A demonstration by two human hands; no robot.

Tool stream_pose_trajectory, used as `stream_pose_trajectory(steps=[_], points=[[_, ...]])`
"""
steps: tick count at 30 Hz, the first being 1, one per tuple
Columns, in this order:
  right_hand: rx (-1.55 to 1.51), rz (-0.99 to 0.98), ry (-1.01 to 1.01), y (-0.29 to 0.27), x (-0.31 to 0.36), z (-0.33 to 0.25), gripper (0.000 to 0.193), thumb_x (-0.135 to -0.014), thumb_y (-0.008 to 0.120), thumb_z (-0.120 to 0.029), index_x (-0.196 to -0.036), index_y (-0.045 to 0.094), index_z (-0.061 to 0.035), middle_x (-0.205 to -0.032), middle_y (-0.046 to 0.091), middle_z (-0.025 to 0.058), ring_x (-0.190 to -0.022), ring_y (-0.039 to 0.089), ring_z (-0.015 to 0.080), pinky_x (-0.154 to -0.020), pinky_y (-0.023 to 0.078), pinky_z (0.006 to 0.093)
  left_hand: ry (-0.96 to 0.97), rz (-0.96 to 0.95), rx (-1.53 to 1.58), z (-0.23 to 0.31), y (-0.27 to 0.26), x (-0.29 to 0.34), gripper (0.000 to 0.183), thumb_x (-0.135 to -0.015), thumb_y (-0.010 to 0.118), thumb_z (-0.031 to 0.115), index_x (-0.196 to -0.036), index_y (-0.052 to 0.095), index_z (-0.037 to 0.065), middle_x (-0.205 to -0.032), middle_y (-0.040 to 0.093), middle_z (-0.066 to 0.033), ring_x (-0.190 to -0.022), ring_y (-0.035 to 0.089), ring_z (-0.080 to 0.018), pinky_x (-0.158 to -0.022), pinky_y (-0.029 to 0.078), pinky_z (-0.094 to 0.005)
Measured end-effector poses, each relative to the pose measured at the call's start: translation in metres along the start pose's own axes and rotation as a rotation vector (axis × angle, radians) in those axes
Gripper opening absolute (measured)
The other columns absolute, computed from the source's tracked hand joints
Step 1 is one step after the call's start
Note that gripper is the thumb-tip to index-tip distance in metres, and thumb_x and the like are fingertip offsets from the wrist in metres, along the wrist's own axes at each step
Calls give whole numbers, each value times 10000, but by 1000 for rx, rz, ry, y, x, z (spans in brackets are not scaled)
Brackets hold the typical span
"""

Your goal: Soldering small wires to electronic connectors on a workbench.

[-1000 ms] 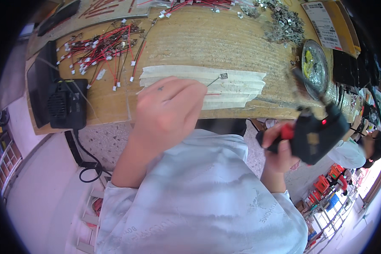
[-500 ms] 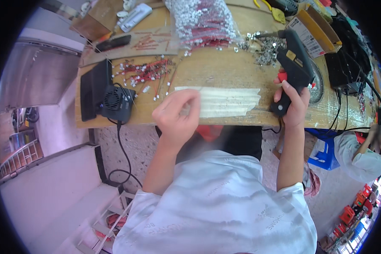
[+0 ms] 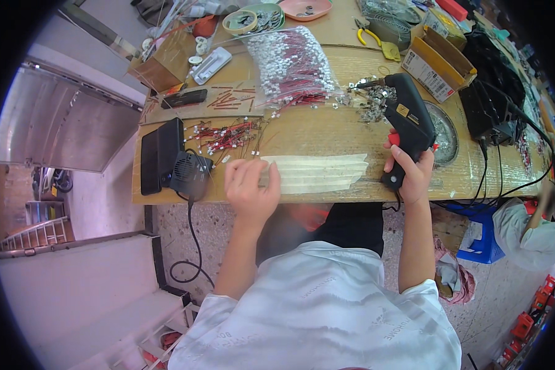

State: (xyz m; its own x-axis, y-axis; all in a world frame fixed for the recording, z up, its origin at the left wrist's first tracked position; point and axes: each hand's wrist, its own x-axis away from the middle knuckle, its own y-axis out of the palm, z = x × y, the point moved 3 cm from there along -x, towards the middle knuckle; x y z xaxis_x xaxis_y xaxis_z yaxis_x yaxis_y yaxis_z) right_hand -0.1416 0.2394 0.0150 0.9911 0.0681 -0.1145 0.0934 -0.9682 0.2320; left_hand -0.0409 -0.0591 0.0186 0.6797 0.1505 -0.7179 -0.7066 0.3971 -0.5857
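My right hand (image 3: 408,174) is wrapped round the grip of a black pistol-shaped soldering gun (image 3: 410,120) with a red trigger. Its thin tip reaches left over a pile of small metal parts (image 3: 376,106). My left hand (image 3: 251,188) hovers at the left end of pale masking tape strips (image 3: 317,174) laid side by side along the table's front edge. Its fingers are loosely bent, with a gap between thumb and forefinger, and I see nothing in them. Beyond it lies a heap of red wires with white connectors (image 3: 228,135).
A clear bag of red-wired connectors (image 3: 293,68) lies further back. A small black fan-like device (image 3: 191,174) stands at left beside a dark flat screen (image 3: 160,157). At right are a round metal dish (image 3: 445,139), an open carton (image 3: 441,65) and a black box with cables (image 3: 490,111).
The view has shifted, so more of the table's far side shows. My left hand's fingers have loosened from a tighter curl. My right hand still grips the soldering gun.
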Motion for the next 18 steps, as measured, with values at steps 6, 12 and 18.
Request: stream_pose_trajectory(steps=[6, 12, 18], points=[[71, -20, 14, -3, 1, -1, 329, -884, 702, -40, -1193, 649, 60, -1141, 683, 157, -709, 649, 168, -581, 511, 281, 98, 31, 6, 2, 2, 4, 136, -728, 797, 42, -795, 682, 73, -786, 691, -66, -784, 611, -298, -735, 496, -389], [97, 43, -35, -1, 5, -1, 247, -866, 761, -127, -1049, 699, 27, -759, 678, 41, -576, 634, 130, -564, 472, 280, 80, 35, 2, 3, 4, 9, 129, -723, 796, 46, -775, 680, 71, -768, 682, -76, -767, 607, -305, -726, 497, -393], [120, 40, 7, -2, -3, 1, 257, -903, 716, -133, -1092, 678, 38, -926, 728, 107, -607, 615, 136, -567, 473, 274, 81, -1, -26, 5, 3, 0, 101, -753, 785, 71, -767, 686, 66, -777, 694, -93, -765, 625, -318, -732, 501, -403]])
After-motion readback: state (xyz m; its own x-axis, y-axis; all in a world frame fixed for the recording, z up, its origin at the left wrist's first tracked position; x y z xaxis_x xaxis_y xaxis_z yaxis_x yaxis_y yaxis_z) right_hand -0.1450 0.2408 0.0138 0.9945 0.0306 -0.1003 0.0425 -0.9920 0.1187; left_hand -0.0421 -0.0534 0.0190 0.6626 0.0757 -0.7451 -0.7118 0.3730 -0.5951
